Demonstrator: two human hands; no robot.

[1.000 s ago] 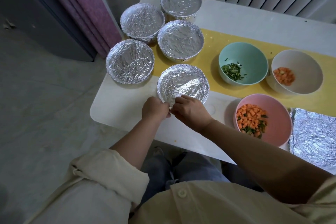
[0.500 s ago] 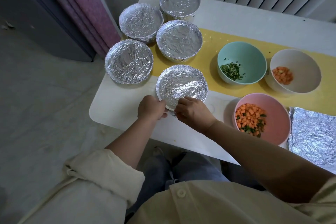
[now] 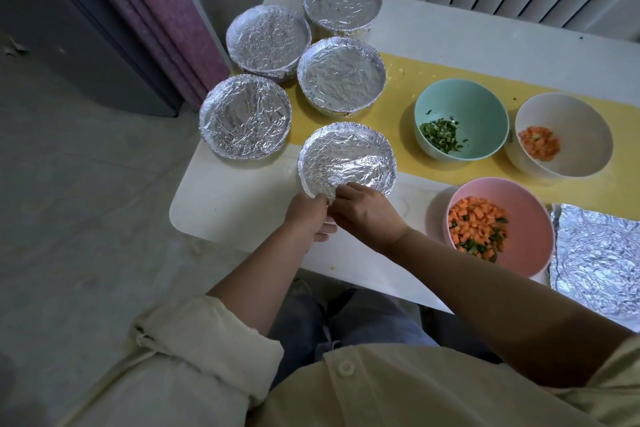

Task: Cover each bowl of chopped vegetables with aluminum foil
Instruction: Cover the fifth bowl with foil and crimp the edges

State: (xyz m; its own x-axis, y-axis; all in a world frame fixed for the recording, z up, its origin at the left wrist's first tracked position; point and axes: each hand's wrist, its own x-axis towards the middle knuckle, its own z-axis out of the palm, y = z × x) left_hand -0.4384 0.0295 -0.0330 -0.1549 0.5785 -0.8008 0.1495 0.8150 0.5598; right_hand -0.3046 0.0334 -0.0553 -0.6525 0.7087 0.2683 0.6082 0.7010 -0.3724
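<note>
Five round foil-covered bowls (image 3: 341, 83) crowd the white table's (image 3: 235, 204) left end with only slim gaps between. Bare top lies at the near-left corner and along the far edge. A mint-green bowl (image 3: 479, 102), a white bowl (image 3: 571, 116), a pink bowl (image 3: 528, 218) and a flat foil sheet (image 3: 595, 260) fill the right.

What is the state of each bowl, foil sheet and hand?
Nearest bowl: foil-covered.
Left bowl: foil-covered.
Middle bowl: foil-covered.
Back-left bowl: foil-covered.
Back bowl: foil-covered.
Green bowl: uncovered.
White bowl: uncovered.
Pink bowl: uncovered.
Foil sheet: lying flat.
Left hand: pinches nearest bowl's rim.
Right hand: pinches it too.
</note>
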